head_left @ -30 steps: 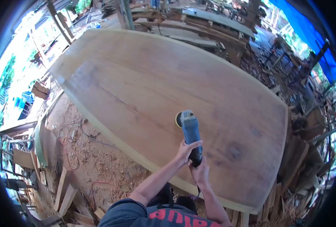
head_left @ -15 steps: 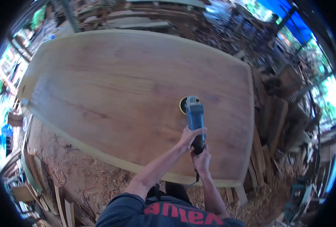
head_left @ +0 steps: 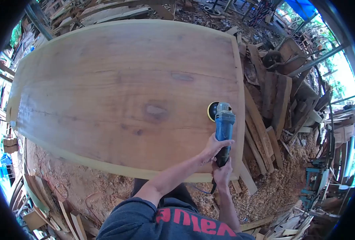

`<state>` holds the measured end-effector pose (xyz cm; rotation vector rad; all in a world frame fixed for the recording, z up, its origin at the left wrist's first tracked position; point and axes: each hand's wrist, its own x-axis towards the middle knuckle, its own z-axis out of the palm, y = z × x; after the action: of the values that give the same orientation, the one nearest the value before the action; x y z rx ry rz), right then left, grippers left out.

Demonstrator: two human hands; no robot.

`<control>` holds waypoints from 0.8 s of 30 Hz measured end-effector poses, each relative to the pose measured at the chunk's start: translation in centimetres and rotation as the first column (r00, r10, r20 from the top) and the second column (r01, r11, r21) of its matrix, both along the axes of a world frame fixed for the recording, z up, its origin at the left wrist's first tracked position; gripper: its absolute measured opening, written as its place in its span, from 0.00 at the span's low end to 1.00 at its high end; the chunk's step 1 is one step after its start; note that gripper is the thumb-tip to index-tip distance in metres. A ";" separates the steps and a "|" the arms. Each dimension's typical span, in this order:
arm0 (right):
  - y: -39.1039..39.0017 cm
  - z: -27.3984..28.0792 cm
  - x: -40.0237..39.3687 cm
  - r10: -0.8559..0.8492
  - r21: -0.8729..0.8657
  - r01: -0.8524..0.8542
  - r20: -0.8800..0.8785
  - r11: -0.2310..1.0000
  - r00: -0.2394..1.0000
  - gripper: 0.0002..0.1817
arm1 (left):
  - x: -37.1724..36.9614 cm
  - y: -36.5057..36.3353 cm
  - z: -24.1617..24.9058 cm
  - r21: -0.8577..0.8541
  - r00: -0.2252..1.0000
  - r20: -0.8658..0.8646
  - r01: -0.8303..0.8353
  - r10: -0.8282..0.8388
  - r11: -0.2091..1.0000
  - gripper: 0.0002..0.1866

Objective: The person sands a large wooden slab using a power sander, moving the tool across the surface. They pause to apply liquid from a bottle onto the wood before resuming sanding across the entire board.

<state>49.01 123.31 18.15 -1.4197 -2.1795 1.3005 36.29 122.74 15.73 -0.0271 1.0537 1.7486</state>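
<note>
Sawdust and offcuts are covering the floor of an open-sided wood yard; plank stacks are leaning along the right of the slab.

Nearest: the person's dark shirt with red lettering is filling the bottom edge, both forearms reaching forward. Right hand is wrapping the tail of the blue sander, closed around the grip just above the cord exit. Left hand is clamping the body of the same tool slightly further forward, fingers curled over it. Both hands are gripping firmly, none open.

Tool is sitting on the big wooden slab, near its right end, close to the front corner. Yellow-rimmed sanding disc is lying flat on the wood, touching it.

Progress, judging by surface only: slab is reading fairly even and smooth-toned across most of its width, paler sapwood band running around the rim. Darker knot patch is showing just left of the disc, smaller mark beyond it. Cannot tell from here which zones are sanded and which are raw, so the remaining share is unclear; right edge strip looks like the current zone.

Far side: more timber is piling up behind the slab, greenery showing past that.
</note>
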 end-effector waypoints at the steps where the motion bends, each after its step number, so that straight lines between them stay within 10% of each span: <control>1: -0.8 0.0 -0.1 0.001 -0.007 -0.001 -0.001 1.000 1.000 0.18 | -0.1 -0.9 0.0 -0.007 1.000 -0.001 -0.001 0.001 1.000 0.28; 17: -22.7 0.4 -10.6 0.470 -0.032 -0.469 0.029 0.882 0.882 0.20 | -8.5 -29.0 0.3 -0.141 0.898 -0.023 -0.437 0.439 0.888 0.19; 24: -23.2 -0.2 -9.0 0.546 -0.057 -0.545 -0.009 0.836 0.838 0.23 | -6.7 -30.3 1.3 -0.149 0.829 -0.052 -0.558 0.557 0.816 0.18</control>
<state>40.05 100.11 18.00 -0.8262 -2.6898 1.5337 29.63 92.46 17.03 -0.4785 1.2734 2.1798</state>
